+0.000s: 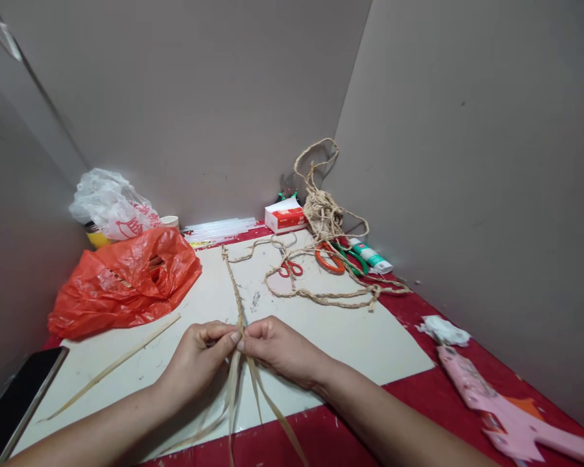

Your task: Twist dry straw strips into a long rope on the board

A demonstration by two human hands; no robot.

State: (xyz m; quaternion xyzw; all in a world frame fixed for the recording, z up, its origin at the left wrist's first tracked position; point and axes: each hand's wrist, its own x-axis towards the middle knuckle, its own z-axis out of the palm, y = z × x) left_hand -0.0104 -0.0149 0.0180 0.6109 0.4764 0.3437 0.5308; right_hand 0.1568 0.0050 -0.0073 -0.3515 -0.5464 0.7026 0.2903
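Observation:
A thin braid of dry straw-coloured fibre (pixel 234 283) runs up the white board from between my hands. My left hand (pixel 199 350) pinches its lower end from the left, thumb and forefinger closed. From the right, my right hand (pixel 277 347) pinches the same spot, the fingertips of both hands nearly touching. Below the pinch, several flat loose strands (pixel 272 405) fan out toward the board's front edge. A single loose strip (pixel 121 360) lies on the board left of my left hand. The braid's far end bends right toward more braided cord (pixel 324 298).
An orange plastic bag (pixel 126 279) sits on the left, a dark flat device (pixel 24 395) in front of it. Red scissors (pixel 291 268), a heap of cord (pixel 324 214) and a tissue box (pixel 285 217) are at the back. A pink glue gun (pixel 496 405) lies right. Walls enclose the table.

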